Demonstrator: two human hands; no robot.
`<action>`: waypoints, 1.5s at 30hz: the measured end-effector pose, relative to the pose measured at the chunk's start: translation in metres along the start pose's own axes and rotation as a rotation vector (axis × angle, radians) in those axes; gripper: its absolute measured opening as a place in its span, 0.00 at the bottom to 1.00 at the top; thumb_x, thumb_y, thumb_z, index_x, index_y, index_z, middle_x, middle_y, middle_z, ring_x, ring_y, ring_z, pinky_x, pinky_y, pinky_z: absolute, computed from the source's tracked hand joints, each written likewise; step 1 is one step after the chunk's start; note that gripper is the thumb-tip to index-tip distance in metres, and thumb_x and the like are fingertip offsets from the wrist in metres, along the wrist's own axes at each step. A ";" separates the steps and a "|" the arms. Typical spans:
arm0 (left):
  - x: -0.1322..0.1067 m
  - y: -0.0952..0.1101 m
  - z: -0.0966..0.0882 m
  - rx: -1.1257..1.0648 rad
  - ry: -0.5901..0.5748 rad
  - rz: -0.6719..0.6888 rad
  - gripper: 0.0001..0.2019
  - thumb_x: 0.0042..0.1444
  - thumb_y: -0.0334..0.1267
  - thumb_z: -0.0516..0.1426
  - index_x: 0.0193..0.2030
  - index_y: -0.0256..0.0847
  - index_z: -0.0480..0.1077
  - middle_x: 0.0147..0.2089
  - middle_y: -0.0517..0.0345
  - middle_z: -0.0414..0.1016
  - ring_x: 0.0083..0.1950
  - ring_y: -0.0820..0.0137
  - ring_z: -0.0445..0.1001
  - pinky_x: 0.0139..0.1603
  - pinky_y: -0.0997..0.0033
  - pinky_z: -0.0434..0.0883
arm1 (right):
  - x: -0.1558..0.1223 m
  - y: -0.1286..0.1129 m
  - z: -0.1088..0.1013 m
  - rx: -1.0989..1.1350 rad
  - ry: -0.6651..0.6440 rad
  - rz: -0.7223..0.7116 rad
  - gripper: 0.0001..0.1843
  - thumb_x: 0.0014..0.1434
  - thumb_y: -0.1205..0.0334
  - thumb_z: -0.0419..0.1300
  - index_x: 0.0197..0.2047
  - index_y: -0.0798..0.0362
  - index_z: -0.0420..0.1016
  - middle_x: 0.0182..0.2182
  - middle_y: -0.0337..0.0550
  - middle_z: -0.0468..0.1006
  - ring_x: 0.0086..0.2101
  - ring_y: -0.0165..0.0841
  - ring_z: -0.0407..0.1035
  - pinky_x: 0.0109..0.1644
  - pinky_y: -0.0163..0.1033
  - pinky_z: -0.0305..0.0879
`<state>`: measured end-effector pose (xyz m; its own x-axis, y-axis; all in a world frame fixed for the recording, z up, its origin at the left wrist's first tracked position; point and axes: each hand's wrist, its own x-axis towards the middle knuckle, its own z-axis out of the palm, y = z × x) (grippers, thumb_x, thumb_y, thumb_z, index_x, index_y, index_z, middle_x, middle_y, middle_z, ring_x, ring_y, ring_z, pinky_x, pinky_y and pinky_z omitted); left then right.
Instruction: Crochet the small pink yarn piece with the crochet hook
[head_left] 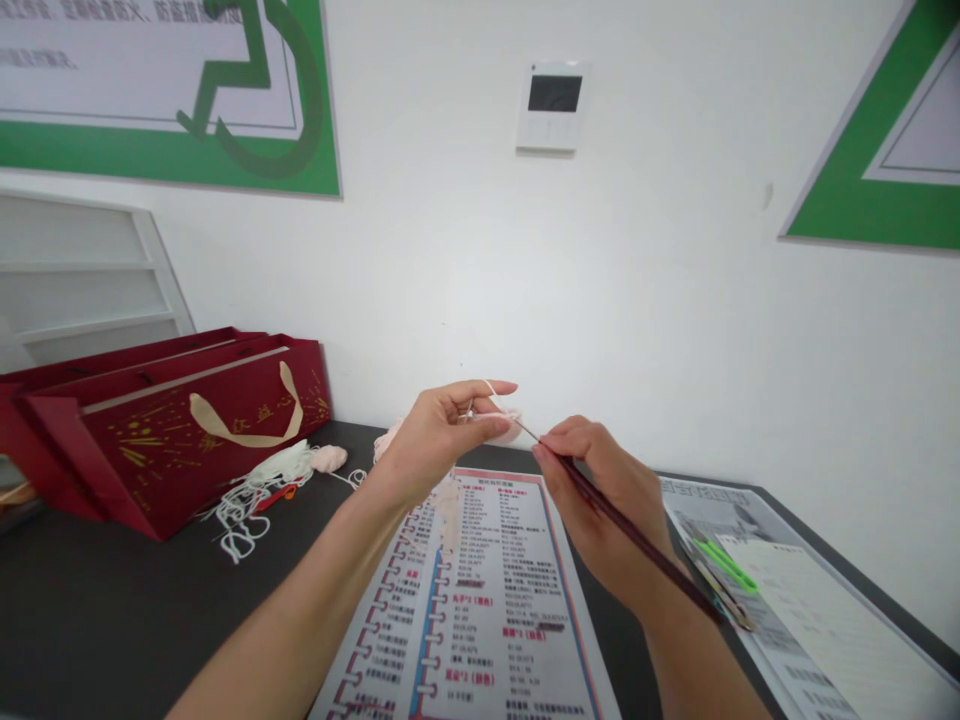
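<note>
Now: left hand point(442, 432) pinches yarn point(513, 424) | right hand point(600, 490) grips hook point(637, 540) | sheet point(487, 600) print unreadable

Craft workroom in an office-like building, plain white wall with green-bordered printed boards point(165, 90), wall-mounted control panel point(552, 105), white shelving point(75, 270), dark table point(112, 600) carrying printed pattern sheets point(487, 600), red gift bags point(187, 430) along its far left edge, loose white yarn point(255, 490) beside them, crochet hook point(637, 535) and pale yarn point(504, 412) above the sheets

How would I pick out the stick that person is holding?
Over the printed sheet on the table, the right hand grips a hook whose tip meets the yarn in the left hand. It is long, slim, dark red, unlike the green tool.
</note>
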<state>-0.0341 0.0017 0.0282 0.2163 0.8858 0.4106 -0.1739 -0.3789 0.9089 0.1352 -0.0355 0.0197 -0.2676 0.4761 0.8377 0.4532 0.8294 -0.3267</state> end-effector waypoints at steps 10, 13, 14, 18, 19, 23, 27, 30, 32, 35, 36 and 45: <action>-0.004 0.003 -0.003 0.032 -0.065 -0.042 0.10 0.48 0.35 0.65 0.39 0.41 0.77 0.34 0.59 0.75 0.39 0.70 0.74 0.44 0.69 0.69 | 0.001 0.012 -0.018 0.363 -0.054 0.241 0.07 0.61 0.64 0.56 0.31 0.50 0.65 0.24 0.35 0.66 0.24 0.28 0.59 0.26 0.36 0.52; -0.003 0.005 -0.007 0.024 -0.083 -0.042 0.09 0.47 0.34 0.65 0.37 0.40 0.78 0.33 0.57 0.76 0.44 0.66 0.74 0.44 0.68 0.68 | 0.001 0.008 -0.024 0.310 -0.098 0.148 0.06 0.61 0.67 0.56 0.31 0.50 0.66 0.27 0.37 0.69 0.24 0.27 0.58 0.26 0.36 0.52; -0.003 0.006 -0.008 0.019 -0.094 -0.047 0.10 0.47 0.34 0.65 0.38 0.40 0.78 0.32 0.57 0.76 0.44 0.65 0.74 0.44 0.68 0.68 | 0.001 0.009 -0.025 0.312 -0.098 0.141 0.06 0.60 0.68 0.57 0.31 0.51 0.66 0.27 0.37 0.69 0.24 0.27 0.58 0.26 0.35 0.52; -0.003 0.007 -0.009 -0.017 -0.114 -0.057 0.14 0.46 0.33 0.65 0.43 0.42 0.77 0.29 0.60 0.75 0.39 0.69 0.74 0.44 0.68 0.67 | 0.004 0.021 -0.018 0.547 -0.062 0.227 0.05 0.59 0.66 0.58 0.31 0.50 0.67 0.23 0.35 0.67 0.23 0.28 0.60 0.25 0.35 0.54; -0.004 0.007 -0.008 -0.030 -0.115 -0.056 0.15 0.47 0.33 0.65 0.43 0.42 0.77 0.29 0.61 0.74 0.37 0.71 0.73 0.44 0.69 0.67 | 0.006 0.025 -0.013 0.641 -0.062 0.253 0.05 0.59 0.66 0.59 0.31 0.50 0.66 0.22 0.34 0.66 0.23 0.28 0.61 0.25 0.35 0.55; -0.004 0.003 -0.001 -0.068 -0.120 -0.047 0.17 0.48 0.33 0.65 0.47 0.44 0.75 0.28 0.66 0.70 0.30 0.78 0.69 0.39 0.73 0.66 | 0.008 0.028 0.009 0.826 -0.014 0.281 0.07 0.61 0.62 0.56 0.30 0.50 0.63 0.21 0.33 0.66 0.20 0.27 0.60 0.22 0.34 0.56; -0.004 -0.001 0.008 -0.131 -0.076 -0.038 0.17 0.49 0.34 0.64 0.48 0.43 0.74 0.28 0.65 0.72 0.32 0.77 0.71 0.42 0.72 0.66 | -0.002 0.021 0.028 0.204 0.146 0.069 0.06 0.60 0.71 0.55 0.37 0.49 0.66 0.28 0.39 0.71 0.26 0.29 0.64 0.29 0.36 0.63; -0.005 0.000 0.012 -0.203 -0.077 -0.077 0.18 0.49 0.34 0.64 0.49 0.42 0.73 0.27 0.65 0.72 0.30 0.77 0.70 0.40 0.73 0.66 | -0.009 0.025 0.036 -0.143 0.262 -0.298 0.16 0.55 0.78 0.57 0.44 0.50 0.65 0.33 0.45 0.73 0.33 0.34 0.66 0.33 0.40 0.66; -0.006 0.001 0.011 -0.258 -0.095 -0.125 0.20 0.48 0.33 0.65 0.50 0.41 0.72 0.27 0.66 0.71 0.29 0.79 0.68 0.37 0.75 0.65 | -0.010 0.030 0.038 -0.165 0.279 -0.421 0.21 0.54 0.80 0.58 0.48 0.51 0.64 0.35 0.47 0.73 0.33 0.35 0.66 0.32 0.40 0.67; -0.005 0.003 0.007 -0.330 -0.146 -0.190 0.21 0.48 0.31 0.65 0.51 0.41 0.72 0.26 0.67 0.69 0.27 0.80 0.66 0.33 0.78 0.63 | -0.007 0.032 0.033 0.038 0.248 -0.382 0.20 0.55 0.79 0.57 0.47 0.49 0.65 0.35 0.45 0.72 0.33 0.32 0.66 0.31 0.38 0.66; -0.005 0.003 0.004 -0.344 -0.163 -0.206 0.20 0.48 0.31 0.65 0.50 0.41 0.73 0.26 0.66 0.69 0.27 0.81 0.66 0.32 0.78 0.62 | -0.006 0.031 0.030 0.144 0.235 -0.310 0.18 0.56 0.78 0.57 0.46 0.49 0.66 0.34 0.43 0.71 0.32 0.31 0.66 0.30 0.37 0.65; 0.000 0.004 -0.014 -0.322 -0.233 -0.245 0.17 0.47 0.31 0.64 0.47 0.38 0.75 0.27 0.62 0.71 0.25 0.79 0.67 0.25 0.79 0.62 | 0.003 0.031 -0.003 0.719 -0.008 0.098 0.07 0.60 0.71 0.58 0.38 0.47 0.70 0.32 0.37 0.70 0.26 0.27 0.65 0.25 0.34 0.58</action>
<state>-0.0482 0.0040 0.0306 0.4916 0.8412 0.2251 -0.3723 -0.0307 0.9276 0.1514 -0.0090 0.0136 -0.2619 0.5577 0.7876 -0.1953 0.7686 -0.6092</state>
